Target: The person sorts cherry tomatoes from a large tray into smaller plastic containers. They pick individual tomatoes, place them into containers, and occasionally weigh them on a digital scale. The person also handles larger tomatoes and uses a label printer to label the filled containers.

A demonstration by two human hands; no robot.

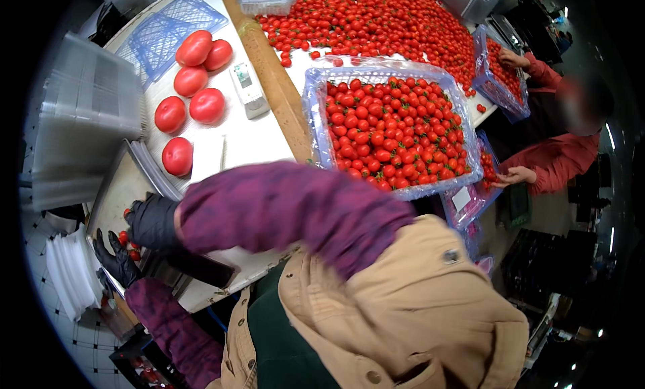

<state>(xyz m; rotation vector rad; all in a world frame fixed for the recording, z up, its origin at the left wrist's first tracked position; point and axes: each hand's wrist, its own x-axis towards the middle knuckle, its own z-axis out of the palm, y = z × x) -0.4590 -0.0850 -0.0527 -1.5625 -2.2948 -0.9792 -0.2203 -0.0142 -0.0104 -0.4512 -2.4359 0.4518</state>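
Note:
Both of my hands wear black gloves and meet at the left end of the white table, over a metal tray-like surface [121, 181]. My right hand [156, 222] reaches across my body, its fingers curled round a few cherry tomatoes that peep out at its edge. Just below it, my left hand [115, 259] has its fingers spread beside the small red cherry tomatoes [123, 238] between the two hands. The gloves partly hide these tomatoes, and whatever lies under them cannot be made out. A dark, flat phone-like object [201, 269] lies near my right wrist.
Several large tomatoes [190, 81] stand beside a white handheld device [248, 90]. Stacked clear containers [91, 120] rise at the left. A lined crate [316, 130] of cherry tomatoes stands right of centre, below a large loose heap [376, 19]. At right, a co-worker's hands [516, 177] touch other crates.

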